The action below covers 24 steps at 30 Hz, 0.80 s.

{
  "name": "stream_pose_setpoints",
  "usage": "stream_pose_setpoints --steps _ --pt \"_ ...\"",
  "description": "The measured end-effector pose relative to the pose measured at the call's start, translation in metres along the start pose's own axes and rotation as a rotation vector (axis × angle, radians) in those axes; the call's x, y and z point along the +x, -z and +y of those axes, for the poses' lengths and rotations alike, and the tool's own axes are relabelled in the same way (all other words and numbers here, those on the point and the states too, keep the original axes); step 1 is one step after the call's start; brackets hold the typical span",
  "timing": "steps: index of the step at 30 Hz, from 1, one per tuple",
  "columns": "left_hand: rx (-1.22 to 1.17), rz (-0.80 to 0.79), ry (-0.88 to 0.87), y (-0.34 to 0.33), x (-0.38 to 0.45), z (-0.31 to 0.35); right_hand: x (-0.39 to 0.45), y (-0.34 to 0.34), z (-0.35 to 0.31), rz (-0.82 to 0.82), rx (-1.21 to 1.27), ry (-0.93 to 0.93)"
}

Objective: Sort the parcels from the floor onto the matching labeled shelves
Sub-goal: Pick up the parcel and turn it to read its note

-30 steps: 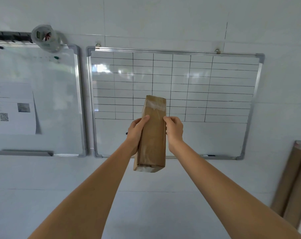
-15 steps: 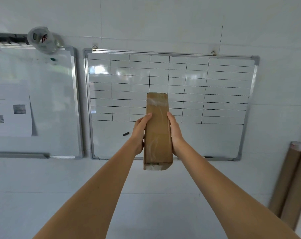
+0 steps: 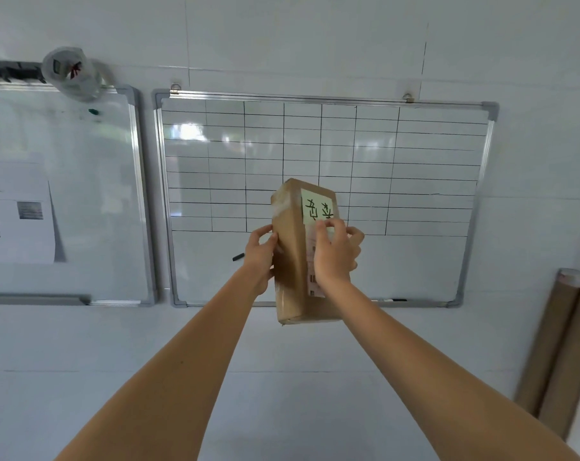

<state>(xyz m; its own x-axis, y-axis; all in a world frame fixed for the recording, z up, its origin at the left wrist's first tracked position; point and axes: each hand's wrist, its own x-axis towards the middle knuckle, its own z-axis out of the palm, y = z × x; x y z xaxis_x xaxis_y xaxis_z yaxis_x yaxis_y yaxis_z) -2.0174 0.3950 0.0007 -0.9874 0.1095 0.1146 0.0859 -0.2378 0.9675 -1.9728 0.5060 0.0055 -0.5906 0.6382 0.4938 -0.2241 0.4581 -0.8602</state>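
I hold a long brown cardboard parcel (image 3: 293,261) upright at arm's length in front of a white wall. My left hand (image 3: 260,257) grips its left side. My right hand (image 3: 336,252) grips its right face, fingers curled over a printed shipping label. A pale green note (image 3: 316,207) with black handwriting sits near the top of that face, its lower edge under my right fingers. No shelves or floor parcels are in view.
A gridded whiteboard (image 3: 414,161) hangs straight ahead, with a black marker (image 3: 238,257) on it. A second whiteboard (image 3: 82,194) with pinned papers hangs to the left. Two brown cardboard tubes (image 3: 561,344) lean on the wall at right.
The parcel has turned about its long axis, so the face with the green note and shipping label now shows. My right hand has shifted onto that face.
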Motion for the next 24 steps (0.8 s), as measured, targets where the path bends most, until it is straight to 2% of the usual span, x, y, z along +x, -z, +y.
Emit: stream_pose_setpoints --steps 3,8,10,12,14,16,24 --pt "-0.009 -0.048 0.056 -0.001 -0.002 0.002 -0.002 -0.003 0.002 0.001 -0.060 0.087" --pt "-0.026 -0.092 0.022 0.007 0.005 -0.004 0.003 0.000 0.002 -0.023 0.098 0.158" --pt "-0.035 -0.098 0.010 0.016 0.007 -0.006 0.011 0.005 0.002 -0.051 0.124 0.088" --pt "0.002 -0.173 0.008 0.024 0.007 -0.004 0.019 0.012 0.006 -0.128 0.183 -0.084" --pt "0.030 -0.280 0.008 0.028 0.003 0.000 0.023 0.018 0.008 -0.283 0.284 -0.310" --pt "0.043 -0.341 0.025 0.030 0.000 0.004 0.023 0.020 0.013 -0.439 0.341 -0.432" --pt "0.093 -0.387 0.036 0.033 -0.006 0.003 0.014 0.015 0.027 -0.558 0.418 -0.478"
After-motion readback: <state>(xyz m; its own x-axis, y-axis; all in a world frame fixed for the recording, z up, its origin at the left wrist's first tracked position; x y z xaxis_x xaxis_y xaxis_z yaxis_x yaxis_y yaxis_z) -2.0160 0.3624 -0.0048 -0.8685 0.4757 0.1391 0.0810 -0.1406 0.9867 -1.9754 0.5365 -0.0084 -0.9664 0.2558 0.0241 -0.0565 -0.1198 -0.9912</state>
